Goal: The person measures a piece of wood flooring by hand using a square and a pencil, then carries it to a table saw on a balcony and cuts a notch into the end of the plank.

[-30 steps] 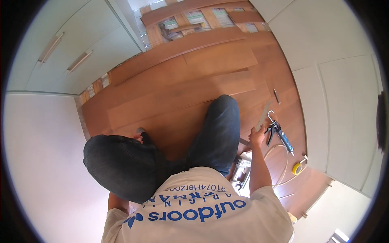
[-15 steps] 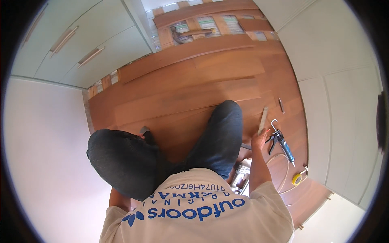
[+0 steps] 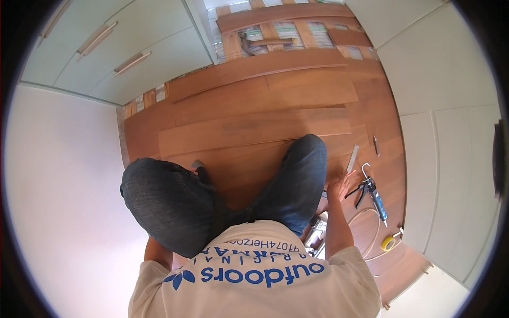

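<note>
My right hand [image 3: 338,188] is low over the floor beside my right knee, its fingers closed round a thin red pencil [image 3: 350,173] that points up and away. Just beyond the fingers lies a flat metal ruler [image 3: 353,158], close to the hand; whether they touch is hard to see. To the right of the hand rests a black and blue caulking gun [image 3: 375,199]. My left arm passes behind my bent left leg, and only a bit of my left hand [image 3: 194,170] shows by my grey-socked foot. What its fingers do is hidden.
Brown floorboards [image 3: 222,151] spread ahead, some loose on top. A hammer [image 3: 268,42] lies across exposed battens at the far end. A dark slim tool [image 3: 376,146], yellow tape [image 3: 388,243], a hose [image 3: 366,212] and a metallic tool [image 3: 316,230] lie rightward. Drawers [image 3: 116,47] stand far left.
The whole view has shifted slightly. My right hand has moved left with the pencil, away from the ruler's side, and the ruler stays on the floor.
</note>
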The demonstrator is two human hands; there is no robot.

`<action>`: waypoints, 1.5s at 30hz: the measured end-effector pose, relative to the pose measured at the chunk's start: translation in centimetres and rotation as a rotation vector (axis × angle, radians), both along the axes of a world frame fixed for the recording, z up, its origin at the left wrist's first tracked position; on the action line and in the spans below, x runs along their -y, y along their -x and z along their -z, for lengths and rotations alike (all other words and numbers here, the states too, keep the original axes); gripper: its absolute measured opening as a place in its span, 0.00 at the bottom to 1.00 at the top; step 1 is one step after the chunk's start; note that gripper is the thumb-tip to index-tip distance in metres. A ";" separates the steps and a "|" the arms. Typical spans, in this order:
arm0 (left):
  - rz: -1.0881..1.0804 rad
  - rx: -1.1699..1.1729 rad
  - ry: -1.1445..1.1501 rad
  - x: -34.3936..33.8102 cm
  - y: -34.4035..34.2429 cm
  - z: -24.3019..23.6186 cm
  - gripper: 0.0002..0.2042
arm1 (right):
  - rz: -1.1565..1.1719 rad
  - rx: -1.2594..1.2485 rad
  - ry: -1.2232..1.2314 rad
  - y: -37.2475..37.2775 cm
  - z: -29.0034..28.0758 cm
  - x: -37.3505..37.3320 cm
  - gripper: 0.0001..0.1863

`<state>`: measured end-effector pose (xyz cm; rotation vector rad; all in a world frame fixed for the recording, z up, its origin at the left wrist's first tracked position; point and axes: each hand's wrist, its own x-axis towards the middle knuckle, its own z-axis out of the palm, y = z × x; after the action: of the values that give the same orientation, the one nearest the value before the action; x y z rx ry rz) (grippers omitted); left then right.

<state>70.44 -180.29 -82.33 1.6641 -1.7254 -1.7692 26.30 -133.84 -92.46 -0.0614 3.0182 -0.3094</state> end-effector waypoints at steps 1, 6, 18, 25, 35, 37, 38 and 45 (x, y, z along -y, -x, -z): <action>-0.004 -0.002 0.000 -0.1 0.0 -0.1 0.26 | -0.024 -0.049 -0.024 -0.3 0.5 0.3 0.35; -0.013 0.004 0.002 0.0 -0.3 -0.2 0.26 | -0.041 -0.013 -0.086 -0.7 1.2 1.5 0.34; -0.027 0.007 -0.011 -0.5 -0.6 0.0 0.26 | -0.016 -0.017 -0.103 -0.9 -0.9 2.4 0.33; 0.011 0.018 -0.012 0.1 -0.1 0.0 0.26 | 0.163 0.143 -0.152 -0.2 -3.1 0.9 0.41; 0.051 0.053 0.021 -0.1 0.3 -1.5 0.25 | 0.140 0.007 -0.170 1.0 -0.2 -0.3 0.31; 0.055 0.065 0.023 -0.5 0.1 -1.9 0.25 | 0.156 0.042 -0.157 0.9 0.0 -0.7 0.31; 0.065 0.067 0.024 -0.6 0.1 -2.1 0.25 | 0.146 0.004 -0.183 1.0 0.1 -0.9 0.31; 0.091 0.104 0.030 -1.8 -0.4 -2.8 0.25 | 0.130 -0.019 -0.135 0.8 0.1 -1.2 0.31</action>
<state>70.87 -178.51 -79.56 1.7197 -1.8906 -1.7127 25.50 -132.61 -92.58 0.1435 3.0591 -0.1158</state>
